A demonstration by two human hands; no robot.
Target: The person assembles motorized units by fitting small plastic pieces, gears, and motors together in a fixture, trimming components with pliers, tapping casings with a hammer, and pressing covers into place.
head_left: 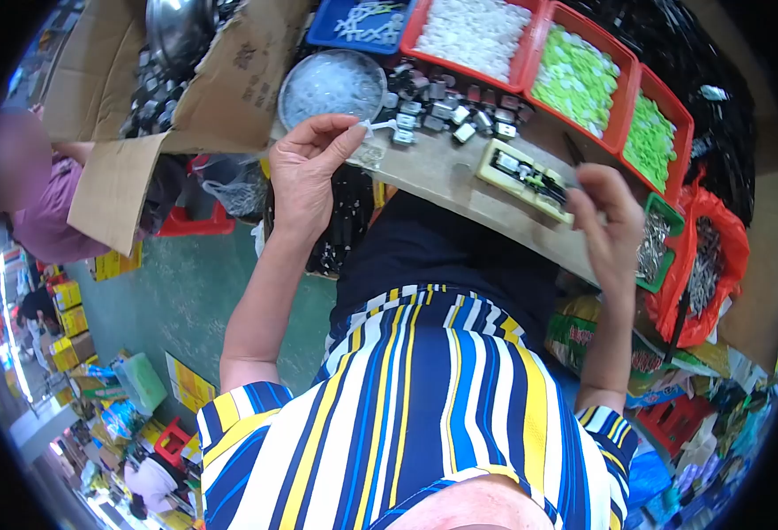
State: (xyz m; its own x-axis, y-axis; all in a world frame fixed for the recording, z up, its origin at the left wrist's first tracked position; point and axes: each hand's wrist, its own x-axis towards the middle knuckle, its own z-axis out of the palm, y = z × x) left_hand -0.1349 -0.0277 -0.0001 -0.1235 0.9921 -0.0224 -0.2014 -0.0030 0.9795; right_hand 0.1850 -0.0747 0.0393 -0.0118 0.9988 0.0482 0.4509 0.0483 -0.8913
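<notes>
My left hand [304,177] is closed in a pinch on a small white plastic piece [377,128], beside the round dish of clear parts [332,88]. To the right, a cream-coloured fixture [548,206] lies on the bench with black and silver parts [517,168] set in it. Close by its right end is my right hand [608,216], slightly blurred, its fingers curled toward the thumb; anything between them is too small to make out. Several metal-and-black pieces [446,110] are heaped behind the fixture.
Red trays of white pieces [473,40] and green pieces [574,79] line the bench's back, beside a blue tray [358,25]. On the right are a green basket [654,243] of metal parts and a red bag [707,265]. A cardboard box [230,79] and another person [40,194] are left.
</notes>
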